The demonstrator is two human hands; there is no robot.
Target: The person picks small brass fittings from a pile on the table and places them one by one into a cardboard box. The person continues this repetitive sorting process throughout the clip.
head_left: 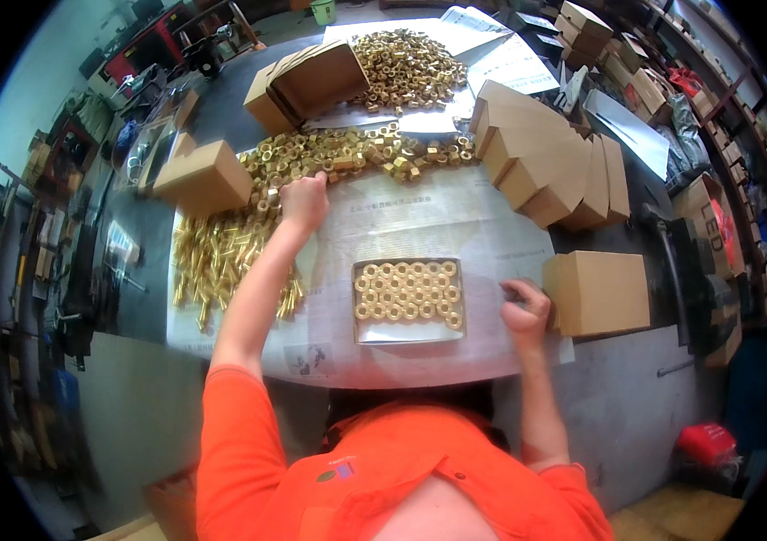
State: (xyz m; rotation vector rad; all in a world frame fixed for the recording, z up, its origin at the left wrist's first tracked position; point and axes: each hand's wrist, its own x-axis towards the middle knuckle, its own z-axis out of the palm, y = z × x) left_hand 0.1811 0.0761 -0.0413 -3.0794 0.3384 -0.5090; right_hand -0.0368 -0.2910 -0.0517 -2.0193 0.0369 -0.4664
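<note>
My left hand (304, 202) reaches to the near edge of a spread of loose brass nuts (347, 151). Its fingers are closed at the nuts, and whatever is between them is hidden. Right of the shallow open carton, my right hand (526, 307) hovers or rests over the newspaper with curled fingers; I cannot make out anything in them. Between my hands sits the carton (409, 335), white inside. Rows of brass nuts (408, 290) stand in it with their holes up, and a strip of its floor shows at the near side. Brass stem-like fittings (221, 261) lie beside my left forearm.
Newspaper (420, 221) covers the table. A bigger nut heap (410, 68) lies at the back, beside a tipped brown box (307, 86). Brown cartons stand left (208, 180) and right (602, 293). A fanned row of flat-sided cartons (546, 158) leans at the back right.
</note>
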